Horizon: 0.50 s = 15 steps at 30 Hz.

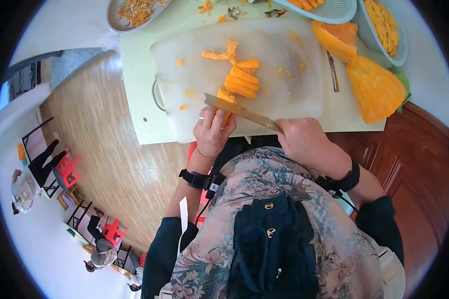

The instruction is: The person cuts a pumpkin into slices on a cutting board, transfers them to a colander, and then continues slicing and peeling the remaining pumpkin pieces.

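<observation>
My right hand (302, 139) is closed round the handle end of a knife (247, 113), whose blade reaches left over the near part of the white cutting board (179, 84). Under and beside the blade is a piece of orange pumpkin (225, 95), with my left hand (214, 130) closed on its near end. Just beyond the blade lie several cut pumpkin slices (242, 82) in a row. Stringy pumpkin pulp (229, 52) rests farther up the board.
At the right are a large pumpkin piece (376, 92), another chunk (336, 37) and a peeler-like tool (333, 72). Blue baskets (341, 12) hold cut pumpkin. A metal tray (115, 22) with seeds stands at the far left. People and red stools (69, 168) are at left.
</observation>
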{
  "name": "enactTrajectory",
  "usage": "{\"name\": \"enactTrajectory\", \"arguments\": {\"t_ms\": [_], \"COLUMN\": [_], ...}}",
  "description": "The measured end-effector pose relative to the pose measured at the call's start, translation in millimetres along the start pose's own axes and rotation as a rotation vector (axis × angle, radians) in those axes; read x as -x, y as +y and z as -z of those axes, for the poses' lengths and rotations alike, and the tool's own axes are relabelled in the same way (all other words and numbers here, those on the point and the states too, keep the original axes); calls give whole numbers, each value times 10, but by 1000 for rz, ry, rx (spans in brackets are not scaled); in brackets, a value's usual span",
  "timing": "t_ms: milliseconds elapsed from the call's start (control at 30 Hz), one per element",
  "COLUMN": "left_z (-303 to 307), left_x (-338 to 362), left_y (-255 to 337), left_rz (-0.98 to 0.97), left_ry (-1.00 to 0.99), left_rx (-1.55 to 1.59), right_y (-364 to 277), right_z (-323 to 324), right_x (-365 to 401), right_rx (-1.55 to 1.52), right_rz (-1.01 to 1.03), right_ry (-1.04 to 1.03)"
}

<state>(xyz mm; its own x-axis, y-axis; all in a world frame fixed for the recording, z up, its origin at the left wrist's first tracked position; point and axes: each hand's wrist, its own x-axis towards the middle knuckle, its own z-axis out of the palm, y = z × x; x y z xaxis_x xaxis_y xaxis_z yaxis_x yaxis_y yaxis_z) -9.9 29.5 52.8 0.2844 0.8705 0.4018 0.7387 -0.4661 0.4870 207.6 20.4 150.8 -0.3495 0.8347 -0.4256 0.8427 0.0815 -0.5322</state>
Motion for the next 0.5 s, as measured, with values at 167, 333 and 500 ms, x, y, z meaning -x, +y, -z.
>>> {"name": "enactTrajectory", "arguments": {"t_ms": [167,333,500], "left_z": [1,20,26], "left_x": [39,51,46], "left_y": [-42,-51,-24], "left_rz": [-24,5,-4], "left_ry": [-9,-48,-66], "left_rx": [-10,33,1], "right_y": [28,-44,-45], "right_z": [-82,-88,-138], "right_x": [123,109,38], "right_rx": [90,85,60], "right_rz": [41,-34,1], "right_ry": [-9,-104,-53]}}
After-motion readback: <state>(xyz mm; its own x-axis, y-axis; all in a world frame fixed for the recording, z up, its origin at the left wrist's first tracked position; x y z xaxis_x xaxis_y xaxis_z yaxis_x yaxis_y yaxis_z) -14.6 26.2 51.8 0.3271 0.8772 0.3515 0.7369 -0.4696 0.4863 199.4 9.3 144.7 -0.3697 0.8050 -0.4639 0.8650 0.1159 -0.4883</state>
